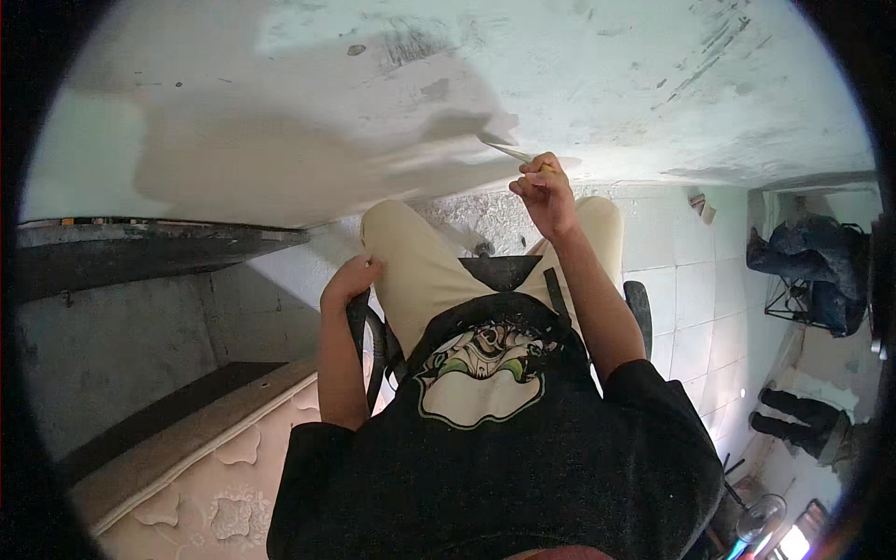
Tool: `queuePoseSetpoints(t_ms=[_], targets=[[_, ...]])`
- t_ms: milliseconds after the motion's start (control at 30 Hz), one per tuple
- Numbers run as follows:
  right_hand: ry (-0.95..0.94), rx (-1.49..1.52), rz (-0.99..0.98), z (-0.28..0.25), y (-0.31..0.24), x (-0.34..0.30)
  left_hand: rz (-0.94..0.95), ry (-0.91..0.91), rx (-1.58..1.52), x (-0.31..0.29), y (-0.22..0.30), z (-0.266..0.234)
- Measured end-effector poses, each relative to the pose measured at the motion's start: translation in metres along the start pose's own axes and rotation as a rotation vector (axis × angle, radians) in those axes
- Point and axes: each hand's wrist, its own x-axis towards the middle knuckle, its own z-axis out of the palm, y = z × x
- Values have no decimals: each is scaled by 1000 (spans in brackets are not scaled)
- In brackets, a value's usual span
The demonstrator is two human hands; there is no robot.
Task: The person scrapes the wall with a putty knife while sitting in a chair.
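Observation:
My right hand [547, 194] is closed around the handle of a putty knife [505, 149], raised in front of my knees. Its thin blade points up and to the left, with the tip at or very near the pale wall [597, 84]; whether it touches I cannot tell. Around the tip the plaster looks darker and patchy, partly under shadow. My left hand [355, 277] lies against my left thigh [401, 252], its wrist above the black chair armrest [357, 322]. Its fingers are loosely curled and no object shows in them.
A dark shelf edge [159, 247] juts out at left. Behind it lies a quilted pink mattress [224, 485]. White tiles [686, 308] cover the floor at right. Jeans [821, 257] hang over a rack at far right, near dark trousers [803, 420]. A small scrap [702, 207] lies by the wall.

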Motion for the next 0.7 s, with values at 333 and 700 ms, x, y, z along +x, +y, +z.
queuePoseSetpoints(t_ms=[333,700], targets=[[-200,-21,-22,10,-14,-5,7,-22,51,15,-24,5],[-244,-31,29,13,-14,10,-31,-33,135,16,-13,-1]])
